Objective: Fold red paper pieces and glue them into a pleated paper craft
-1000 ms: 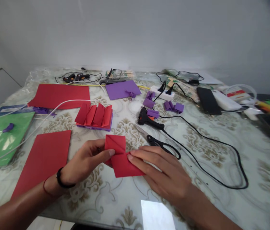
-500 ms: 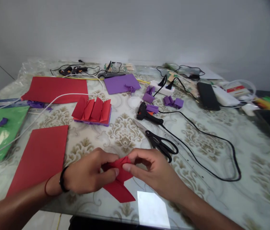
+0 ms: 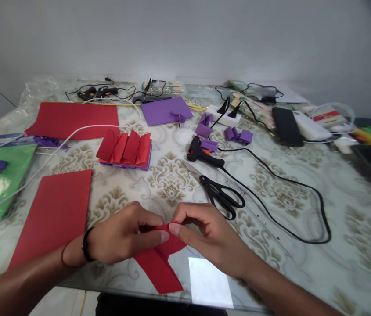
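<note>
Folded red paper [image 3: 159, 273] sits over the worktop [image 3: 304, 263], near the middle of its front edge. Left hand [image 3: 122, 235] grips it between thumb and fingers; right hand [image 3: 211, 239] pinches its upper part just beside. Both grips closed on it; the lower flap slants toward the front edge.

Risks (judged):
1. Uneven thumb pressure could set the crease askew.
2. Pulling the two pinches apart could tear the paper or loosen its fold.
3. Scissors [image 3: 221, 197] lie near the right knuckles, handles nearest; a sideways swing could knock them.
4. Left forearm [image 3: 40, 276] overlaps the red sheet [image 3: 56, 215] near the left front corner; contact unclear; dragging could crease it.
</note>
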A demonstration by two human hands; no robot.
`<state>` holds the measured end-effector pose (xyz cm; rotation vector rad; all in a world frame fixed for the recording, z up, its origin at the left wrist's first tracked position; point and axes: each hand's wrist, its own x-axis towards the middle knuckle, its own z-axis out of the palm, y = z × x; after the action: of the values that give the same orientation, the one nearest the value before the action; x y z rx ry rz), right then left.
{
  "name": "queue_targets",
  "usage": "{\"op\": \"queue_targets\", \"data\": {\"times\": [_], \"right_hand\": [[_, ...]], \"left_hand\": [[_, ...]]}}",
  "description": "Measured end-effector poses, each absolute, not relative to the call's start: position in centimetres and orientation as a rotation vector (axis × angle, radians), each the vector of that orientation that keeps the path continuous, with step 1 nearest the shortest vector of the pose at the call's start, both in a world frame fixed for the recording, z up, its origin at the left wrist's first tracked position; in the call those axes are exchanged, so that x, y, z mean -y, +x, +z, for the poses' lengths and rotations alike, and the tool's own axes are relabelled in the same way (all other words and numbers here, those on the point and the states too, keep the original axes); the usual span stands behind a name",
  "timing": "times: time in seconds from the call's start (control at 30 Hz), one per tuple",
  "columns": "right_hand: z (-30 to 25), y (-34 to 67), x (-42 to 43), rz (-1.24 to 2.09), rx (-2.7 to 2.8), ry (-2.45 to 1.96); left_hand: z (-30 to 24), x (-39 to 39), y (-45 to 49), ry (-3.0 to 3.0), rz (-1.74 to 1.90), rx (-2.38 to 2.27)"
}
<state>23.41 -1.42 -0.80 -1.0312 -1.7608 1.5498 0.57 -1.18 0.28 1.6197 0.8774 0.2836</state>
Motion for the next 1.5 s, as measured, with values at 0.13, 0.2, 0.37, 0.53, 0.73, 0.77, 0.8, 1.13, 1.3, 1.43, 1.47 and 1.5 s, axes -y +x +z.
{"op": "queue_targets", "data": {"times": [0.13,0.2,0.37,0.53,0.73,0.77,0.8,1.13,1.3,1.43,1.47,1.5], "right_hand": [[-0.8,23.5,1.4,1.640,1.798,-0.967],[-0.8,23.4,1.5,1.628,1.805,-0.971],[-1.1,23.5,1.4,1.541,1.671,-1.087],[-1.6,23.9,1.1,1.332,1.544,-1.173],[-1.7,23.6,1.1,1.389,1.625,-1.194],[-1.7,23.5,1.2,1.410,1.657,-1.215],[-1.7,23.4,1.2,1.422,1.677,-1.235],[-1.8,22.6,1.7,1.413,1.713,-1.293],[-1.4,23.2,1.3,1.513,1.680,-1.225],[-1.5,24.0,0.8,1.522,1.729,-1.163],[-1.6,24.2,0.7,1.525,1.741,-1.154],[-1.6,24.3,0.6,1.531,1.746,-1.153]], "left_hand": [[0.5,1.0,0.4,1.633,0.230,-0.809],[0.6,1.0,0.4,1.661,0.237,-0.782],[0.3,1.0,0.2,1.421,0.369,-0.890],[-0.5,0.5,0.5,1.103,0.610,-0.915],[-1.0,0.7,0.9,1.209,0.620,-1.071],[-1.0,0.8,0.9,1.253,0.609,-1.104],[-0.9,0.9,0.8,1.286,0.599,-1.132],[-0.8,1.1,1.2,1.329,0.614,-1.262],[-0.5,1.2,1.2,1.326,0.575,-1.257],[-0.2,1.1,0.8,1.286,0.575,-1.285],[-0.2,1.0,0.7,1.275,0.574,-1.286],[-0.1,1.0,0.7,1.268,0.572,-1.285]]}}
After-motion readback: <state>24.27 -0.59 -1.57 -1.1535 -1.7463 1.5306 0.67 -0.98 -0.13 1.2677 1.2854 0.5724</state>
